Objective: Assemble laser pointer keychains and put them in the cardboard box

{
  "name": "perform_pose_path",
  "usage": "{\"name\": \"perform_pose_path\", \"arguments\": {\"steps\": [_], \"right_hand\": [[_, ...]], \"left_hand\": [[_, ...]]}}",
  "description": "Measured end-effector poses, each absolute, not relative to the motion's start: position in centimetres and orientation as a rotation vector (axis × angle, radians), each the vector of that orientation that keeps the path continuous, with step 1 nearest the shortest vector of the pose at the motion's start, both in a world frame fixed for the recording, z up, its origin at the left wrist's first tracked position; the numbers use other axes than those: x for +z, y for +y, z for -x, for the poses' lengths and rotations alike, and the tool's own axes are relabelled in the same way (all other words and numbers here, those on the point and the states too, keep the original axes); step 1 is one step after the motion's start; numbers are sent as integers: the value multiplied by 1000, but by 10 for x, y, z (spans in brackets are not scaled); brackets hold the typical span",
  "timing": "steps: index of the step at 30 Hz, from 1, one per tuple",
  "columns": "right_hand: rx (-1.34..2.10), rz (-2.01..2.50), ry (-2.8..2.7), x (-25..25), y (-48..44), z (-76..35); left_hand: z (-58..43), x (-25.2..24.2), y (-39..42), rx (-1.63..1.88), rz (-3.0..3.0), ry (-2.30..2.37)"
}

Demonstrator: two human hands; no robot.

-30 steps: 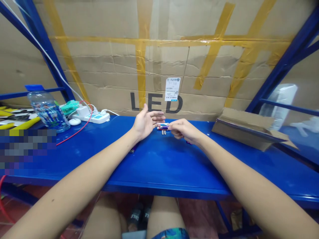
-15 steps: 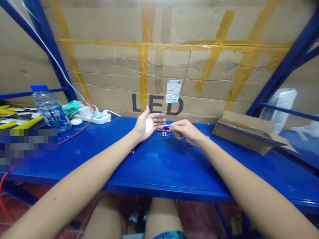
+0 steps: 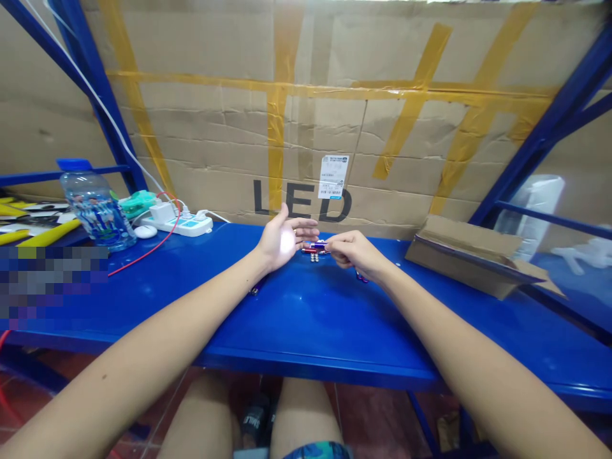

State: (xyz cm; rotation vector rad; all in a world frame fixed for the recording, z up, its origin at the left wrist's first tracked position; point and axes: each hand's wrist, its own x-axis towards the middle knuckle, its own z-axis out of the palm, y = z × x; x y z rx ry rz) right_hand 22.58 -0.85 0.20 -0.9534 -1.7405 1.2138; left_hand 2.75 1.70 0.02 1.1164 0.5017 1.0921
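My right hand (image 3: pixel 351 250) pinches a slim purple penlight (image 3: pixel 317 245), pointed left at my other palm. My left hand (image 3: pixel 283 241) is held up open, fingers apart, and a bright white spot of light glows on its palm. Between the hands a red metal tube (image 3: pixel 308 251) lies on the blue table (image 3: pixel 291 325). Just in front of it sit several small silver button cells (image 3: pixel 314 258). Partly hidden under my right wrist is another purple piece (image 3: pixel 362 277). A small dark item with a shiny end (image 3: pixel 254 290) shows beside my left wrist.
A water bottle (image 3: pixel 98 207), a white power strip (image 3: pixel 184 224) and a red cable (image 3: pixel 143 258) are at the left. An open cardboard box (image 3: pixel 461 264) stands at the right. A large taped carton (image 3: pixel 229 140) rises behind the table, between blue metal posts.
Both hands hold nearly the same pose, and the light spot stays on my left palm. The view has shifted very slightly.
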Motion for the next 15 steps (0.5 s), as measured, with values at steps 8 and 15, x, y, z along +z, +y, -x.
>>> {"name": "perform_pose_path", "arguments": {"steps": [8,15], "right_hand": [[1213,961,-1737,1,-8,-227],[1202,969,-1774,0,-8,-227]], "left_hand": [[-28,-1,18,1092,-1144,507],[-27,0,17,1095,-1184,521]]}}
